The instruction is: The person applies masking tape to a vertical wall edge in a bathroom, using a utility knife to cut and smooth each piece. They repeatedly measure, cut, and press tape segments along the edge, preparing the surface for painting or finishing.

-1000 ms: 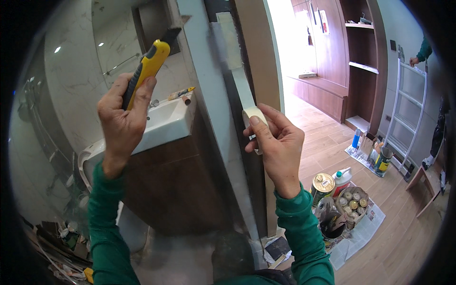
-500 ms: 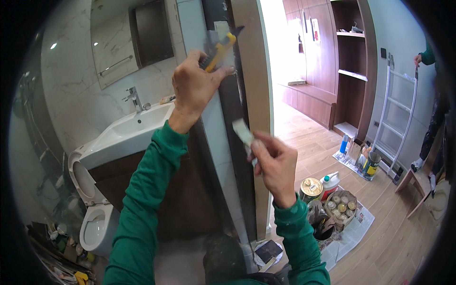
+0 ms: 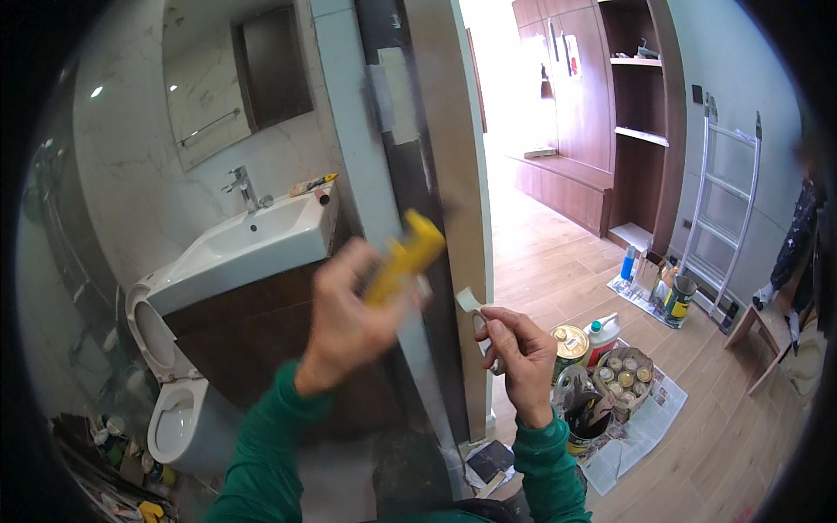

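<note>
My left hand [image 3: 344, 318], smeared by motion, is closed around a yellow-and-black utility knife [image 3: 405, 257] in front of the dark door frame [image 3: 414, 187]. The knife's blade cannot be made out. In my right hand [image 3: 519, 353], a curled, pale strip of tape [image 3: 469, 301] is pinched between thumb and fingers, beside the tan edge of the frame. Higher up, a cream patch [image 3: 401, 96] sticks to the dark face of the frame.
A white washbasin [image 3: 235, 231] and toilet [image 3: 179, 423] stand at left. On the right, paint tins [image 3: 571, 340] and a tray of small jars [image 3: 623, 375] sit on newspaper [image 3: 667, 410]. Farther off are an aluminium ladder [image 3: 724, 183] and a person's legs [image 3: 793, 235].
My left hand has come down with the knife. My right hand has moved slightly down and right with the strip, which now curls. The other person's hand has left the ladder.
</note>
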`<state>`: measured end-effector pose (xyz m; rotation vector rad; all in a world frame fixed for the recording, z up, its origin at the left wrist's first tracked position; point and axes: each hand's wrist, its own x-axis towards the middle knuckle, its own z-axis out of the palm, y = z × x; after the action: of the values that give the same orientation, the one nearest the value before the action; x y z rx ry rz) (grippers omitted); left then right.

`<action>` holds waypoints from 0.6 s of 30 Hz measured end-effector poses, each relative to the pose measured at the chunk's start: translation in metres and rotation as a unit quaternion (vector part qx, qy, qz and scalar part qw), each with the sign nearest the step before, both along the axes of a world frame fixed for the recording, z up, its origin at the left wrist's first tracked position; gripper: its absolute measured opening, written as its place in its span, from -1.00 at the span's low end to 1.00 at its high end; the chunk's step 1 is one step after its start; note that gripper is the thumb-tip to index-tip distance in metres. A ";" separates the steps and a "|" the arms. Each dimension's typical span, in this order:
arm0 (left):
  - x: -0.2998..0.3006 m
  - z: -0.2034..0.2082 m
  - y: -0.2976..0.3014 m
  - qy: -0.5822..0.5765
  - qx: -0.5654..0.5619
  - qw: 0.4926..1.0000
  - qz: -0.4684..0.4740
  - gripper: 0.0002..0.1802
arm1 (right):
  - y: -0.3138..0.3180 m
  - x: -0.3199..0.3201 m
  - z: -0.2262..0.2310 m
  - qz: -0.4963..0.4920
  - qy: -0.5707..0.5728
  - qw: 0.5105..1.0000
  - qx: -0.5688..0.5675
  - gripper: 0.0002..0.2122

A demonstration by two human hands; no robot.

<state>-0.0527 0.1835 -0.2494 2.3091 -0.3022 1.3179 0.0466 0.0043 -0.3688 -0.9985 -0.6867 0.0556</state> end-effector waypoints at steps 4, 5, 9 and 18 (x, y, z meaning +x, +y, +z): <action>-0.015 -0.063 -0.036 0.160 -0.229 0.947 -0.158 -0.74 | 0.025 -0.024 -0.006 0.033 -0.069 0.997 0.021 -0.59; -0.012 -0.072 -0.038 0.130 -0.196 0.959 -0.155 -0.74 | 0.028 -0.029 -0.007 0.031 -0.054 0.998 0.015 -0.61; -0.003 -0.077 -0.035 0.087 -0.054 0.981 -0.162 -0.75 | 0.029 -0.026 -0.011 -0.028 0.037 0.998 0.041 -0.65; 0.046 0.035 0.034 -0.048 -0.081 0.994 -0.058 -0.85 | 0.008 -0.006 0.002 0.103 0.012 0.970 0.220 -0.64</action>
<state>-0.0069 0.2171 -0.2144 2.0664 -0.3419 1.3450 0.0403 0.0128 -0.3669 -0.4970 -0.7387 0.0930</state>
